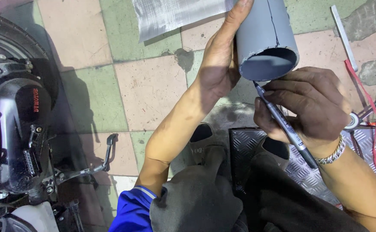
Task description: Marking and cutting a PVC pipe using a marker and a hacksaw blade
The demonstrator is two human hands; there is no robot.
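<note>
My left hand (219, 60) grips a short grey plastic pipe (265, 38) from its left side, thumb stretched along its wall, with the rough-cut open end facing me. My right hand (308, 105) holds a grey marker pen (282, 122) like a writing tool, its tip touching the pipe's lower rim. A silver chain bracelet (332, 154) circles my right wrist. My knees in dark trousers (222, 197) fill the bottom of the view.
A motorbike's engine and rear wheel (16, 111) stand at the left with a kick lever (106, 150) sticking out. A sheet of metal mesh (175, 15) lies on the tiled floor ahead. A chequer-plate step (360, 150), a metal strip (342, 34) and red cords (370, 111) are at the right.
</note>
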